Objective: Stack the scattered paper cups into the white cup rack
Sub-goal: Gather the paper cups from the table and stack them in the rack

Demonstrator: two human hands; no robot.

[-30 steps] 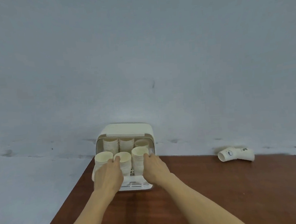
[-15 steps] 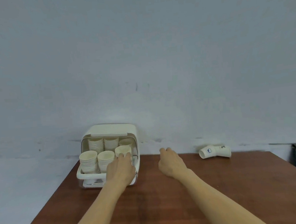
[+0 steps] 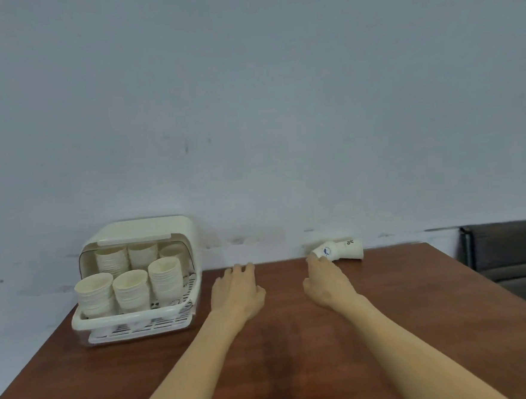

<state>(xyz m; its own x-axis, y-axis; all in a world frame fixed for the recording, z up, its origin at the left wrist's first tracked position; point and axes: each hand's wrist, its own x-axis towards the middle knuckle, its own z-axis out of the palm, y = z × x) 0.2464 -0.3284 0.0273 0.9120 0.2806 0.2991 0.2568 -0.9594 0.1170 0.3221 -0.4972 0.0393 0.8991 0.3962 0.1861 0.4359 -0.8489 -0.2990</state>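
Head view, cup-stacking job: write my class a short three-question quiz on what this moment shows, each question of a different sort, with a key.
1. True or false: the two paper cups outside the rack lie on their sides at the far edge of the table.
2. Which hand is nearest those cups? A) the left hand B) the right hand C) neither; both rest on the rack
3. Fill in: the front row of the rack holds ___ stacks of cups.

Key: 1 true. 2 B; its fingers reach the nearer cup's rim, though no grip shows yet. 3 three.
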